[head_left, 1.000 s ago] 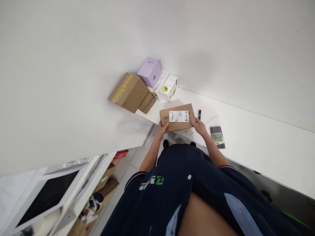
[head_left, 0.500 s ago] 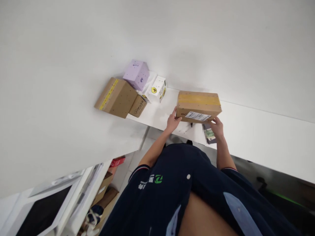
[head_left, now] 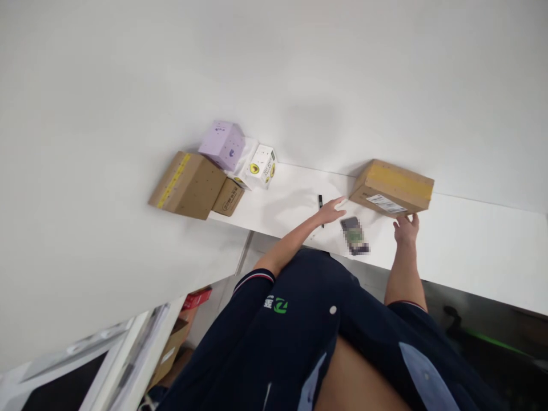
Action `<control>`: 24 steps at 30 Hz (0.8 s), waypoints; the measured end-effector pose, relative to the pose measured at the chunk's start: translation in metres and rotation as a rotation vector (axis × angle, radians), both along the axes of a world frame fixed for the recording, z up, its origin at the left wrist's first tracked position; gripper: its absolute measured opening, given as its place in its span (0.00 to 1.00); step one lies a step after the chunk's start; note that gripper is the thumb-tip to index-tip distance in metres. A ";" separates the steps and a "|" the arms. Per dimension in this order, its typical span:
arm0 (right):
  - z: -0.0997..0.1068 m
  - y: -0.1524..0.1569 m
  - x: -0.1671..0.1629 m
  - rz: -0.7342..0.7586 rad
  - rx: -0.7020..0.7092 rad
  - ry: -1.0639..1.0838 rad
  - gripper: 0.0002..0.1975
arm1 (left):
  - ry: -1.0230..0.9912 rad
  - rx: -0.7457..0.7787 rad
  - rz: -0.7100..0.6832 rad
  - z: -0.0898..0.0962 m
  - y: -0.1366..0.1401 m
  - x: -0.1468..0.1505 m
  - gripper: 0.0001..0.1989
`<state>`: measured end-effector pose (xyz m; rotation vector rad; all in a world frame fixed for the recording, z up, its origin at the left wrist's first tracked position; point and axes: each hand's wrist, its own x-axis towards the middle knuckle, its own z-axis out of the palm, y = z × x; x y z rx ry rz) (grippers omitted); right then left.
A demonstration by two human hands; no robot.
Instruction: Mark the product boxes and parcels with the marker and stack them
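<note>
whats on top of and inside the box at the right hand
Along the top of the box runs a broad strip of yellowish tape; its contents are covered, so can't be seen.

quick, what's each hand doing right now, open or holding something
Left hand: open, holding nothing, near the labelled box.
Right hand: fingers at that box's near lower edge; whether it grips cannot be told.

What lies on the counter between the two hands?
In the head view, a flat dark-and-green item, too blurred to identify, lies between the left hand and the right hand, slightly below the line joining them.
</note>
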<state>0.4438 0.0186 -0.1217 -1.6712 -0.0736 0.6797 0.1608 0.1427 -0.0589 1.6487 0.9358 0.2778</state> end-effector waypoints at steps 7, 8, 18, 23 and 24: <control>-0.014 0.033 -0.032 0.020 0.071 0.214 0.18 | 0.191 -0.127 0.289 -0.029 -0.011 -0.093 0.31; -0.013 0.037 -0.045 0.019 0.074 0.259 0.18 | 0.204 -0.138 0.351 -0.032 -0.012 -0.106 0.31; -0.004 0.030 -0.194 0.500 0.002 0.486 0.19 | 0.518 0.667 1.093 0.047 0.030 -0.301 0.26; 0.000 0.023 -0.200 0.533 -0.068 0.447 0.19 | 0.912 0.611 1.103 0.119 0.057 -0.398 0.48; 0.000 0.022 -0.199 0.527 -0.077 0.439 0.19 | 0.943 0.530 1.045 0.125 0.060 -0.408 0.50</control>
